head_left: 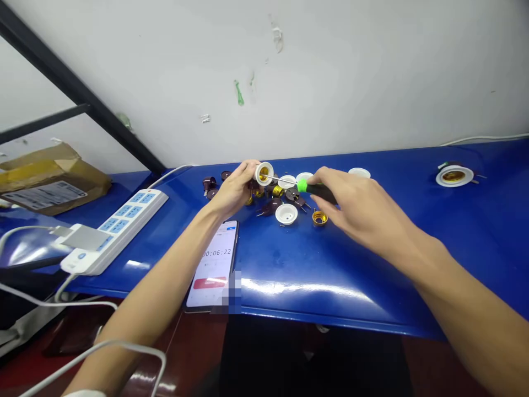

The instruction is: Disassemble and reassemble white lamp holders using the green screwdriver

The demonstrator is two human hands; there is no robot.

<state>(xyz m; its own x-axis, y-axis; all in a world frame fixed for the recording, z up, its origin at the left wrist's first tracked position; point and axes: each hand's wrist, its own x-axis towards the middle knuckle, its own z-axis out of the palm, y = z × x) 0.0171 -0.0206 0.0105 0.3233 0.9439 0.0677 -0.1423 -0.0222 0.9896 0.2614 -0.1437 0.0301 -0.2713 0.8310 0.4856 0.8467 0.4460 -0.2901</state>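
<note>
Head view, white socket (271, 170), gold lining (262, 172), screwdriver (303, 185) tip seemingly inside

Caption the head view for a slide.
Right hand holding a screwdriver into a white-rimmed socket gripped by the left hand above a blue table.

We count one screwdriver (303, 185), six visible white-rimmed pieces (286, 214), one phone (212, 269), one power strip (133, 221), one parcel (53, 179).
</note>
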